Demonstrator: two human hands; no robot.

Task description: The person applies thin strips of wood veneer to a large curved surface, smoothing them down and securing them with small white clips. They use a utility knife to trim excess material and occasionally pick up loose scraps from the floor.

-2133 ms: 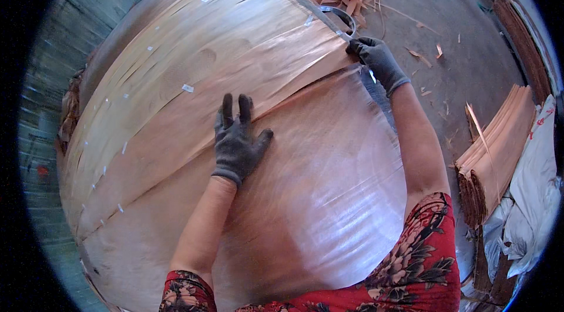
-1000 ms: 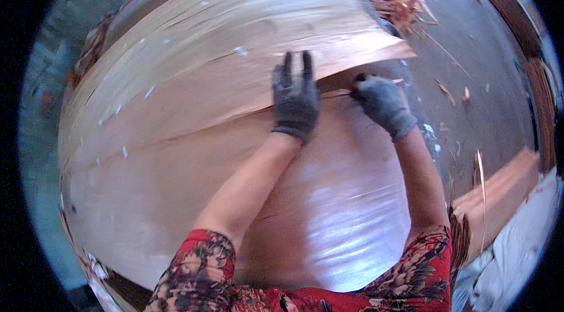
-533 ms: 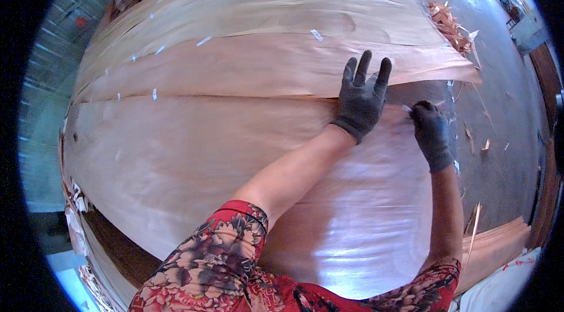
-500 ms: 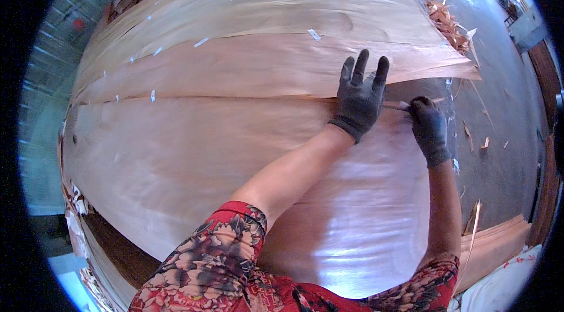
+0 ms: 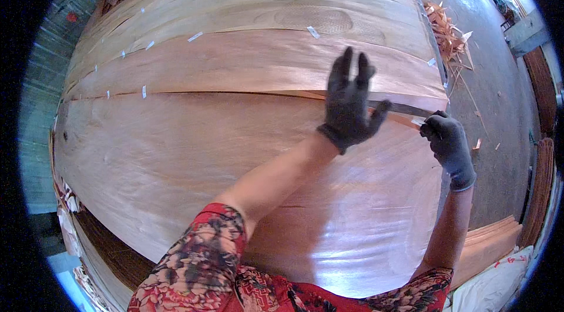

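— Where is the wood sheet?
— The near sheet point(image 5: 235, 136) lies under both forearms, with its far edge beside the left hand point(image 5: 351, 100). The far sheet point(image 5: 235, 59) is just beyond it.
— What else is around?
— On the right is the grey floor point(image 5: 499, 118), then a stack of sheets point(image 5: 490, 241) and a smaller pile of scraps point(image 5: 447, 35).
— And the hands?
— The left is spread wide and hides part of the seam; I cannot tell if it presses. The right hand point(image 5: 446, 139) pinches a narrow strip point(image 5: 399, 119), beside a small white piece point(image 5: 418, 122).
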